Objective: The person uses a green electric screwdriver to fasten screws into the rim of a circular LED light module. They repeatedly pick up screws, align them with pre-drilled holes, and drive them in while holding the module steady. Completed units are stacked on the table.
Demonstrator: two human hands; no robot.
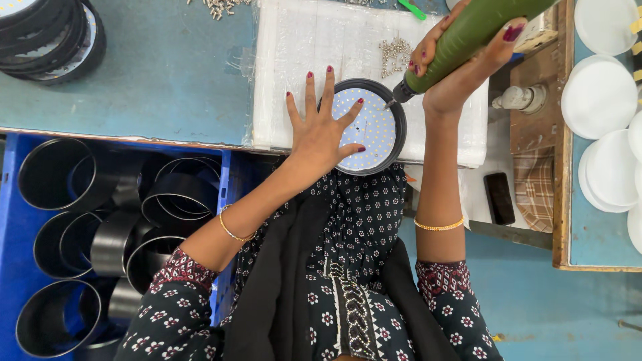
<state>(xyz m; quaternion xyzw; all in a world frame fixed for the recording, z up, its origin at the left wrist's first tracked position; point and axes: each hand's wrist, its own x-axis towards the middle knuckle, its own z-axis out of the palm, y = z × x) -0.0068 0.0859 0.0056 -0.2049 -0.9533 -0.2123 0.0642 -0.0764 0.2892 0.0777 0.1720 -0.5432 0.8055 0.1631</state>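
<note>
Blue crate (13,220) of black rings (57,175)

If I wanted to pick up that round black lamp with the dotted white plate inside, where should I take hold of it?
Probably by the black rim, on the near right edge of the round lamp. The rim is a raised ring and easy to pinch, while the dotted plate is flat. The left hand is spread over the left side, and the green screwdriver in the right hand meets the upper right.

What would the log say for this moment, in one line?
left hand: flat on round lamp | right hand: grips green screwdriver, tip at lamp rim | loose screws on white sheet
</note>
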